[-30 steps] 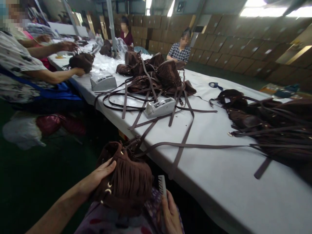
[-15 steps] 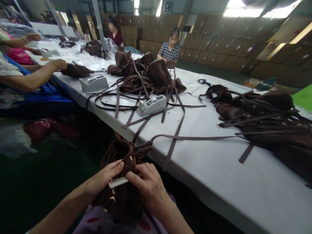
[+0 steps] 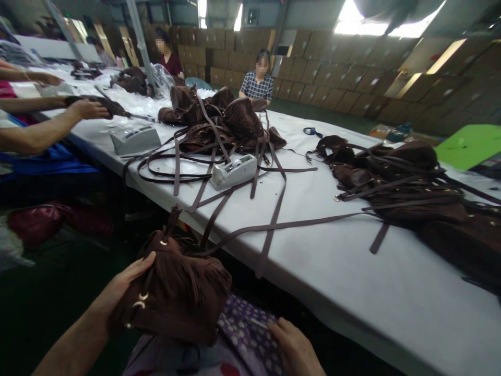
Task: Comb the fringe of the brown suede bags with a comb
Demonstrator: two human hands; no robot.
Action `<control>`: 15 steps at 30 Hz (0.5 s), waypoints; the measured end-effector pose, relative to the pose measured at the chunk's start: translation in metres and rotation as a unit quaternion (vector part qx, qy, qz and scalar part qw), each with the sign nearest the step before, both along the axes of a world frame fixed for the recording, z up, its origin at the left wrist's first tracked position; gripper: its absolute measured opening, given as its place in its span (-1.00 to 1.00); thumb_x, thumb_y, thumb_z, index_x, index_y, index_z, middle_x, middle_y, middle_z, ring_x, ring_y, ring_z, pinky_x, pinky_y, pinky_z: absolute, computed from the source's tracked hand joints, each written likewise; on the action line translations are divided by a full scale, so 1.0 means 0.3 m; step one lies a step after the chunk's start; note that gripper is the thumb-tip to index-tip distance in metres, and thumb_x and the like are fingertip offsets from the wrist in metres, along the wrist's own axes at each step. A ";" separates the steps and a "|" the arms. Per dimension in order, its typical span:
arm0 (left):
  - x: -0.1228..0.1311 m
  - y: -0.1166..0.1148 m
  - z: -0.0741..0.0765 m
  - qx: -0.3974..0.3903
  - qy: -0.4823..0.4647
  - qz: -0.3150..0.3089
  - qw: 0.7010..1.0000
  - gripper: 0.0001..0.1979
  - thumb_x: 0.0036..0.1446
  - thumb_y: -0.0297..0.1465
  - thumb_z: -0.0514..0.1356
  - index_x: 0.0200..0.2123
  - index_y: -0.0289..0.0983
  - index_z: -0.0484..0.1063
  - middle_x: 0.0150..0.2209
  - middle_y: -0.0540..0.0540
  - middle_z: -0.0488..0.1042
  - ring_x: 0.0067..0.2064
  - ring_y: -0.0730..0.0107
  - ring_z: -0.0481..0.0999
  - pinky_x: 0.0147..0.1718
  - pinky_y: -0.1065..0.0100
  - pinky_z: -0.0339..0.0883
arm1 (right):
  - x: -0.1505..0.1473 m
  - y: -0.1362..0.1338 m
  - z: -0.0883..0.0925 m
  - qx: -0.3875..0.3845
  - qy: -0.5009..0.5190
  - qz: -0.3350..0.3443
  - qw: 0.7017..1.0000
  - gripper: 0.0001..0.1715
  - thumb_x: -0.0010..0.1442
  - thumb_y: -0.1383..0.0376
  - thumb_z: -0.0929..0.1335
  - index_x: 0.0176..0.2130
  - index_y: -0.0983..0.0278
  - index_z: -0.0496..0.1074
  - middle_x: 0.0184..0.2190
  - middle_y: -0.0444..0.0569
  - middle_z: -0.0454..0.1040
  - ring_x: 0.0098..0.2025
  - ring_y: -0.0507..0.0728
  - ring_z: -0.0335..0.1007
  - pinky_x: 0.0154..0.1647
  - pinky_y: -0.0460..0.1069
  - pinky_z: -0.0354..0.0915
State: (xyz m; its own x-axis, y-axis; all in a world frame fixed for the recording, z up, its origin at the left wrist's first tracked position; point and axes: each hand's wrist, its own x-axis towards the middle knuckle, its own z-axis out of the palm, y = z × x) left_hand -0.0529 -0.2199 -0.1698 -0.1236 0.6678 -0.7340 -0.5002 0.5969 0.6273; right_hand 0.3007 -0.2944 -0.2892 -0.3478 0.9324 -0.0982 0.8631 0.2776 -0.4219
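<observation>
A brown fringed bag with gold-coloured rings lies tilted across my lap. My left hand grips its left side, thumb on top and the other fingers hidden behind the bag. A long brown strap runs from near the bag up over the table edge. Apart from the bag, my right hand is low at the right, fingers curled in at the purple patterned apron. A thin pale strip shows at its fingertips; whether this is a comb or the cloth's edge I cannot tell.
On the white table lie a heap of brown bags and another pile at right. Two grey tape dispensers stand near the front edge. A co-worker's hand holds a dark item at left. Cartons line the back.
My right hand has left the bag and moved down right to the apron. The white comb-like piece is gone from the bag. The bag has turned and tipped, its fringed side now showing.
</observation>
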 end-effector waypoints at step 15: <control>0.189 -0.106 0.056 -0.008 0.079 0.005 0.997 -0.49 0.16 -0.42 0.18 0.19 -0.21 0.24 -0.22 -0.12 0.60 -0.21 0.22 0.60 -0.21 0.30 0.52 | -0.347 0.084 0.016 0.192 -0.044 -0.063 0.978 -0.29 0.09 0.57 0.23 0.23 0.39 0.17 -0.49 -0.02 0.47 -0.48 0.11 0.41 -0.46 -0.06 0.29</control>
